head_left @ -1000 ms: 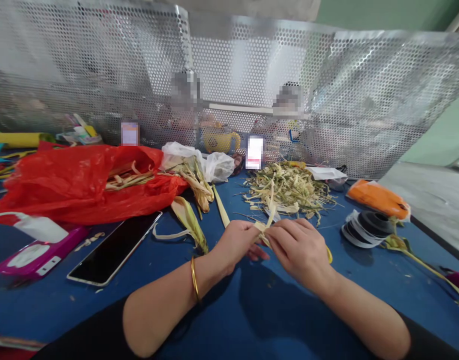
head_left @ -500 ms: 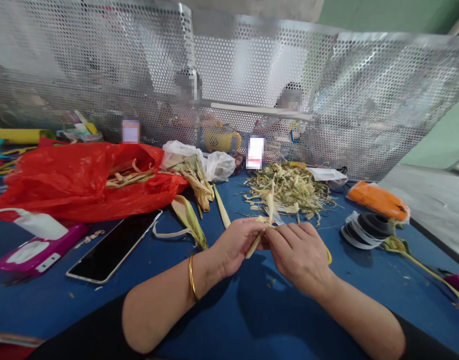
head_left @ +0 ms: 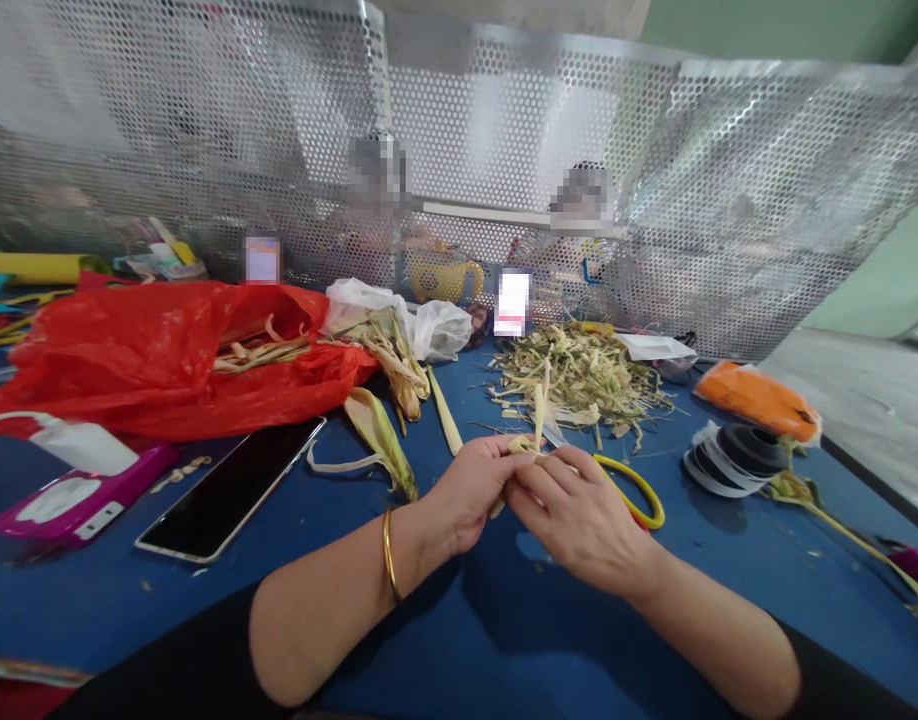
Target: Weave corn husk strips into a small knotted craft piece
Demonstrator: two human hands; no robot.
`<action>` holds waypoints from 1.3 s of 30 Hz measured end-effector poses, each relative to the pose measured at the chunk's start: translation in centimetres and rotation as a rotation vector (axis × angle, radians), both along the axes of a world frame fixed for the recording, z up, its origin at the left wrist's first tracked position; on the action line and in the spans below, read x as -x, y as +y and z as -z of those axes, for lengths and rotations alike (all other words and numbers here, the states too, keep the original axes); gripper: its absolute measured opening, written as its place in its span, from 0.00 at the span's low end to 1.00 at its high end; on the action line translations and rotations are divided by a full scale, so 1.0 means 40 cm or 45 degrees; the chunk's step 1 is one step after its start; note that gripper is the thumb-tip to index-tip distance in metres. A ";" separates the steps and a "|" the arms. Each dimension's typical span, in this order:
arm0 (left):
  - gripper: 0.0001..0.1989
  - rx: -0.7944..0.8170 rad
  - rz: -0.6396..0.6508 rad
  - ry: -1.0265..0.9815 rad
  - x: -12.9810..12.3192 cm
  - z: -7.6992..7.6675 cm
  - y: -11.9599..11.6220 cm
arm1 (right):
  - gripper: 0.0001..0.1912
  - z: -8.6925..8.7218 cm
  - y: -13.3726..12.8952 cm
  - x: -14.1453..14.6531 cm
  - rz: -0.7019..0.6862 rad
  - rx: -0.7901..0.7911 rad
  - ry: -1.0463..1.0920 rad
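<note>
Pale strips of corn husk stick up from between my two hands, above the blue table. My left hand is closed on the husk, thumb and fingers pinching it. Against it, my right hand has its fingers curled over the same piece, so part of the husk is hidden. Just beyond my right hand lie scissors with yellow handles, partly covered. Past the fingertips is a heap of shredded husk. A greenish husk leaf rests left of my left hand.
A red plastic bag with husks lies at left, near a phone and a purple power strip. At right are a black spool and an orange packet. A perforated metal screen stands behind; people sit beyond it.
My right hand has shifted left and its fingers now wrap closer over the husk at my left fingertips. More of the scissors' yellow handle shows.
</note>
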State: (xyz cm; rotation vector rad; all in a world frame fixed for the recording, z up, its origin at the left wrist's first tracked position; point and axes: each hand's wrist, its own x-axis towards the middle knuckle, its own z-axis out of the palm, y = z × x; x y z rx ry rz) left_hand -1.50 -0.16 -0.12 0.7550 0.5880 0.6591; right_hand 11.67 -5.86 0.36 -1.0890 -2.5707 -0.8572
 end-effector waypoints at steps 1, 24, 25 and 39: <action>0.13 0.002 0.009 -0.001 -0.001 -0.001 -0.002 | 0.13 0.001 0.000 -0.002 -0.009 -0.001 0.015; 0.09 -0.336 -0.173 0.303 0.007 -0.002 0.014 | 0.07 0.021 0.049 -0.036 0.465 0.950 1.687; 0.08 -0.306 -0.193 0.310 0.006 -0.002 0.016 | 0.07 0.023 0.049 -0.034 0.418 0.954 1.736; 0.08 -0.091 -0.363 0.388 0.021 -0.002 0.048 | 0.18 -0.006 0.049 -0.059 -0.173 0.625 1.031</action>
